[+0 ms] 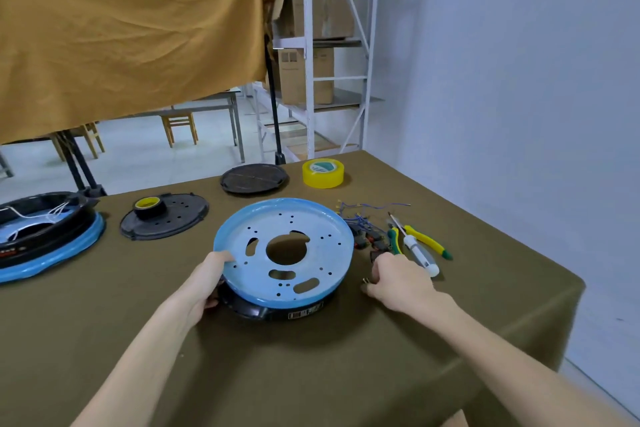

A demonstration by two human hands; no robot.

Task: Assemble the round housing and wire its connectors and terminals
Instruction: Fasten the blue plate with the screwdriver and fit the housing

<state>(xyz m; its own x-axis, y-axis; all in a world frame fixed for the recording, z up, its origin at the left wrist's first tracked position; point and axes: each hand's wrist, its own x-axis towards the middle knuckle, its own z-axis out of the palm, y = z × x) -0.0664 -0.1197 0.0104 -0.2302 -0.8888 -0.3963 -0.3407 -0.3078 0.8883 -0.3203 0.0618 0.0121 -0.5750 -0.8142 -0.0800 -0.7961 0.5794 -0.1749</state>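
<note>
Nearest the camera, the left hand grips the near-left edge of the round housing, thumb over the blue rim and fingers curled under the black base, steadying it on the table. The right hand rests on the cloth just beside the housing's right side, its fingers bent down around something small and brass-coloured; whether it truly pinches that piece I cannot tell. The housing sits roughly mid-table, its perforated blue plate already seated on the black base, so the stacking of the shell seems begun. No wire passes through any of its holes, and so the wiring looks not yet started. Just right of it lies the bundle of wires and connectors, loose and unattached, with the pliers and a screwdriver beside it. Farther back are a black perforated cover bearing a small tape roll, a second dark cover and a yellow tape roll, all unused. At far left a second housing shows white wires inside. Most of the job appears to remain.
</note>
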